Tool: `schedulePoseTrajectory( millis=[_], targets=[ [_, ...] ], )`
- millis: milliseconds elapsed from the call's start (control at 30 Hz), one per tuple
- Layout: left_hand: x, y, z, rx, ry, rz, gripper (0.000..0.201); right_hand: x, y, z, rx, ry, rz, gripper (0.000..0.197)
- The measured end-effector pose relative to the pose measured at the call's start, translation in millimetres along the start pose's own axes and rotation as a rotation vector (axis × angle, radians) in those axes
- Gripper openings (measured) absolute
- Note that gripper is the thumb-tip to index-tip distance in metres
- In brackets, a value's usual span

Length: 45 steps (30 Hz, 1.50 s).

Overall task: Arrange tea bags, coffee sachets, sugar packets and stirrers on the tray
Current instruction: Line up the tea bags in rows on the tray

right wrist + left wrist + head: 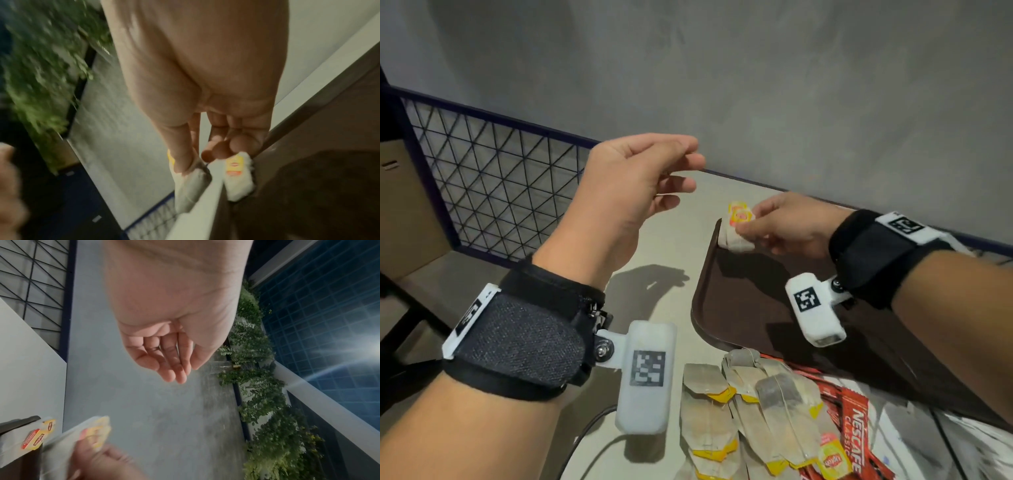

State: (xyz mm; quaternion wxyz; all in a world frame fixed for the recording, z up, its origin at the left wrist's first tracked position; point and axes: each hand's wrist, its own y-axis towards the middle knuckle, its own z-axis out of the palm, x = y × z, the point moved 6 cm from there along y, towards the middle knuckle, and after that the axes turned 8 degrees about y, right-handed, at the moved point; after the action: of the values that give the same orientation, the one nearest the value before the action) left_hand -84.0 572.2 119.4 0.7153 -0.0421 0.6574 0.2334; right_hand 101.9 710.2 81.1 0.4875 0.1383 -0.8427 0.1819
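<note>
- One tea bag (737,215) is pinched in the right hand (784,224), thumb on one side and fingertips on the other, at the far left corner of the brown tray (743,301). It sits over a small stack of tea bags (732,241) already laid in that corner.
- Judging from the right wrist view, the held bag hangs just at the tray's rim — if it is let go too far out, it could land on the table (671,240) instead of on the stack.
- The stack looks loose and light; a push from the lowered fingers could slide it askew or tip it over the rim.
- Each bag has a thread and a yellow tag, so a thread could catch on a finger and drag the bag back out as the hand lifts away.
- The left hand (633,185) hovers above the table, left of the tray, fingers loosely curled and holding nothing — the left wrist view shows its palm bare. It gives the stack no support at present.
- Many more tea bags (722,407) lie in a heap on the table near the tray's front edge, overlapping red coffee sachets (856,431). Their threads look tangled, so picking one may pull up others.
- The white camera units hanging under both wrists ride low; a low pass over the heap could sweep bags off the table.
- I cannot tell sugar packets or stirrers in these views, so most of the task appears to lie ahead.
</note>
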Motion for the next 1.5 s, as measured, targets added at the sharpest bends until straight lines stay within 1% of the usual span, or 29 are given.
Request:
schedulePoseTrajectory(
  millis=[100, 233, 400, 500, 567, 667, 800, 1033, 1167, 1267, 1333, 1500],
  targets=[
    [-4.3, 0.1, -3.9, 0.014, -0.007, 0.011, 0.016, -21.5, 13.8, 2.4, 0.045, -0.067, 0.068, 0.036],
    [-8.0, 1.3, -7.5, 0.011, -0.027, 0.018, 0.02, -34.2, 22.2, 9.1, 0.094, 0.03, 0.141, 0.027],
    [-7.2, 1.4, -5.5, 0.042, -0.029, 0.024, 0.023, -45.0, 33.2, 18.1, 0.058, 0.158, 0.332, 0.021],
    [-6.6, 1.9, -5.0, 0.072, -0.055, 0.029, 0.028, -48.0, 37.3, 20.2, 0.016, 0.174, 0.378, 0.014],
    [-6.9, 2.0, -5.1, 0.078, -0.073, 0.044, 0.031, -46.9, 38.7, 21.2, -0.003, 0.196, 0.372, 0.008],
    [-6.9, 0.9, -4.7, 0.079, -0.089, 0.052, 0.033, -44.4, 39.6, 22.8, -0.008, 0.206, 0.367, 0.018],
    [-6.8, -0.4, -4.2, 0.084, -0.117, 0.046, 0.036, -43.9, 38.4, 22.8, -0.022, 0.142, 0.353, 0.029],
    [-5.4, 0.2, -3.6, 0.098, -0.125, 0.047, 0.038, -42.0, 37.7, 18.7, -0.107, 0.083, 0.297, 0.025],
    [-3.3, 1.2, -2.5, 0.105, -0.11, 0.05, 0.036, -42.0, 36.6, 18.8, -0.106, 0.075, 0.264, 0.029],
    [-2.2, 1.6, -1.8, 0.108, -0.099, 0.05, 0.034, -41.7, 35.9, 19.4, -0.097, 0.096, 0.241, 0.023],
    [-2.1, 2.2, -1.7, 0.109, -0.097, 0.048, 0.034, -41.2, 35.4, 19.3, -0.088, 0.101, 0.229, 0.022],
    [-1.8, 3.2, -1.6, 0.109, -0.086, 0.045, 0.032, -40.3, 34.7, 20.7, -0.065, 0.071, 0.171, 0.032]
  ],
)
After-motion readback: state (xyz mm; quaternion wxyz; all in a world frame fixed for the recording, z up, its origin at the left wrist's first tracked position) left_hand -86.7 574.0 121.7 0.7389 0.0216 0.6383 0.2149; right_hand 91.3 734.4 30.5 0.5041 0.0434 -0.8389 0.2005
